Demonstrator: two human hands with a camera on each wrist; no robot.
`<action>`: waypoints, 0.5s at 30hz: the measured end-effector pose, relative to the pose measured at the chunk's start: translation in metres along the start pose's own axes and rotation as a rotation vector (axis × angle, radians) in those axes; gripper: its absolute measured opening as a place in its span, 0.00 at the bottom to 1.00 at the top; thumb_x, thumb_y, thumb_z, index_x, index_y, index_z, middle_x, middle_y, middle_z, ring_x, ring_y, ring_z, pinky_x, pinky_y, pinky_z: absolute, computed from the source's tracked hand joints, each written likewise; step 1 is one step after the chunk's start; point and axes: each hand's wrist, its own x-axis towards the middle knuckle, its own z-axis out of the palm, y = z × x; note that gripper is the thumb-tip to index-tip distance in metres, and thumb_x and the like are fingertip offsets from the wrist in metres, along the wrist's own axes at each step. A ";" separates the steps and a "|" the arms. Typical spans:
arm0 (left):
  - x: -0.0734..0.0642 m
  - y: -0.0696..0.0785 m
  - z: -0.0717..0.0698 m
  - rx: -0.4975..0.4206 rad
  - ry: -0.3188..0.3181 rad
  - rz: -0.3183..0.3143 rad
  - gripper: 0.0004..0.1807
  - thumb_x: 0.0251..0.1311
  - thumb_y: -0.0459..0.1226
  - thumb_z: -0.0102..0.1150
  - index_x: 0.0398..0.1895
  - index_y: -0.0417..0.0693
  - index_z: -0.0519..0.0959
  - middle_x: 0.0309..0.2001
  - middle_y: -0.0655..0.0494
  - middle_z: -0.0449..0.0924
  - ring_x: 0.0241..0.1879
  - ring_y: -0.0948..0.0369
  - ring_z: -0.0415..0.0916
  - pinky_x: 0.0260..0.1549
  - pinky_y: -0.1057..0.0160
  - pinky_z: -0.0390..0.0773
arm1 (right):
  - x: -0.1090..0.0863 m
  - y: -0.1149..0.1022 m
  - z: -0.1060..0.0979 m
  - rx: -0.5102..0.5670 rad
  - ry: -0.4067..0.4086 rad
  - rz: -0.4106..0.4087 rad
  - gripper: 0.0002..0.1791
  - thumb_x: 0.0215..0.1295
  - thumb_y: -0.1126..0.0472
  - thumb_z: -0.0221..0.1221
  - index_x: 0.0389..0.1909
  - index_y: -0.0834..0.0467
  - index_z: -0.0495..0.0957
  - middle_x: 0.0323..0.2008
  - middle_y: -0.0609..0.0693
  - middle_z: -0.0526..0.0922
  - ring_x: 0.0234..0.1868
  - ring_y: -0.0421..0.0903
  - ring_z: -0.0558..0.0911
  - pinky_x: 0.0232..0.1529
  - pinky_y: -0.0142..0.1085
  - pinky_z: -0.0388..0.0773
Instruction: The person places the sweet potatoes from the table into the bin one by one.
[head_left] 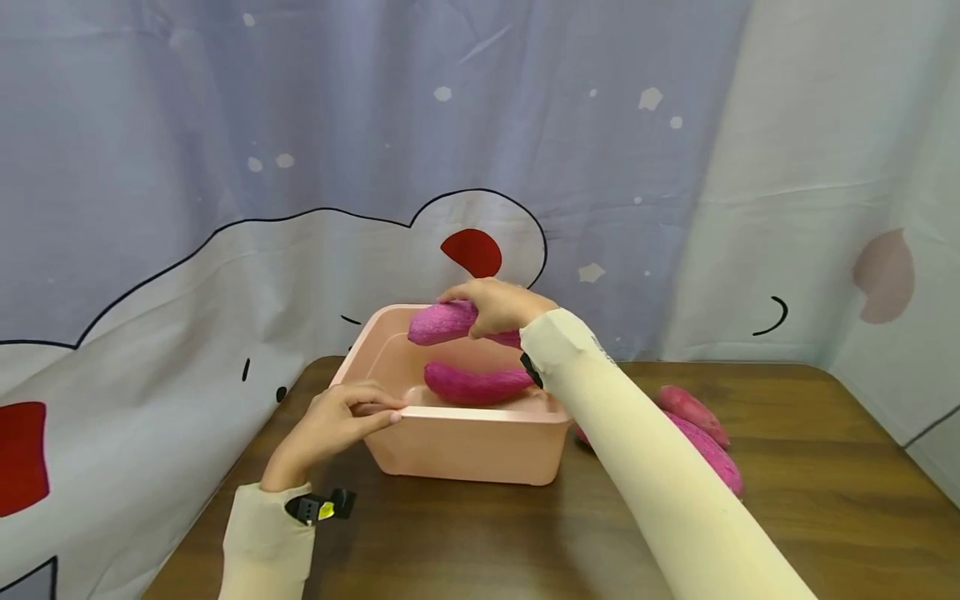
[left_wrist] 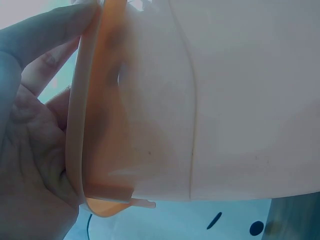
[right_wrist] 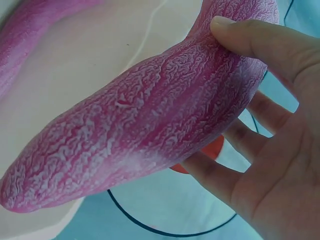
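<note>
A pink plastic basin stands on the wooden table. My left hand grips its near left rim, thumb in front and fingers over the edge; in the left wrist view the basin's wall fills most of the picture. Over the far side of the basin, my right hand holds a long pink sweet potato. The right wrist view shows that sweet potato's wrinkled, whitish-streaked skin, with the thumb on one side and the fingers on the other. Another sweet potato lies inside the basin.
To the right of the basin, two more sweet potatoes, one smoother and one streaked, lie on the table, partly behind my right sleeve. A patterned curtain hangs behind the table.
</note>
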 end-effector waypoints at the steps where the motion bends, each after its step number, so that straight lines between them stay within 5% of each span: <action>1: 0.000 0.000 0.000 0.000 0.001 0.002 0.09 0.56 0.41 0.68 0.41 0.54 0.86 0.35 0.64 0.84 0.38 0.73 0.78 0.39 0.72 0.79 | 0.001 0.001 0.002 0.002 -0.002 0.002 0.35 0.55 0.69 0.63 0.64 0.44 0.71 0.59 0.47 0.75 0.55 0.46 0.73 0.54 0.40 0.74; 9: -0.001 0.000 0.004 -0.074 -0.022 0.001 0.10 0.58 0.38 0.66 0.42 0.47 0.86 0.37 0.58 0.85 0.39 0.72 0.79 0.41 0.71 0.80 | 0.009 0.014 0.017 0.022 -0.039 0.011 0.34 0.54 0.69 0.65 0.64 0.50 0.71 0.59 0.52 0.76 0.56 0.50 0.73 0.55 0.41 0.75; 15: -0.001 0.001 0.003 -0.030 -0.011 0.008 0.10 0.57 0.39 0.67 0.42 0.49 0.87 0.36 0.61 0.85 0.39 0.72 0.78 0.40 0.72 0.79 | 0.018 0.026 0.026 0.026 -0.065 0.038 0.35 0.53 0.70 0.65 0.65 0.55 0.70 0.61 0.56 0.76 0.59 0.52 0.73 0.59 0.41 0.73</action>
